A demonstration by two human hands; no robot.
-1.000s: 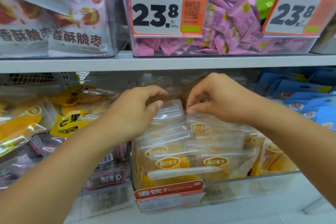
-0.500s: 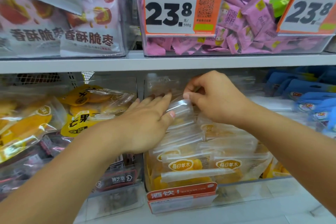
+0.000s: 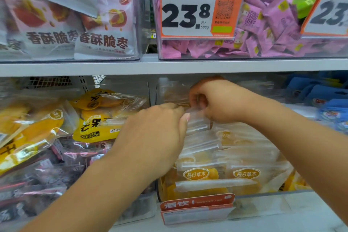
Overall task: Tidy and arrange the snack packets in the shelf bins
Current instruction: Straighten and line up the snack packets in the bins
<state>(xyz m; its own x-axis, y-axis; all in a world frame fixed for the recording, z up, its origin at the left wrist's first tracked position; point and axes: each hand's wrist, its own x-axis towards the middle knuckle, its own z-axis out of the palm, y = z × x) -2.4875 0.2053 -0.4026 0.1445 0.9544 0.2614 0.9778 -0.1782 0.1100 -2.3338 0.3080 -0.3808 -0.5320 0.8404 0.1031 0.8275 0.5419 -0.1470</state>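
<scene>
Clear rear packet point(image 3: 197, 122) lay crosswise between both hands. Right hand point(image 3: 222, 100) pinched its top edge. Left hand point(image 3: 156, 135) pressed it, fingers point(image 3: 185, 117) straight.

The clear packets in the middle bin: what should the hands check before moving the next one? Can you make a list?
1. Right hand has a grip on the back clear packet: ok.
2. Left hand steadies the row: ok, it rests on the packets.
3. Front packets upright with labels facing out: ok.
4. Room behind the row: cannot tell, hands hide it.
5. Bin front wall holds the packets in: ok.
</scene>
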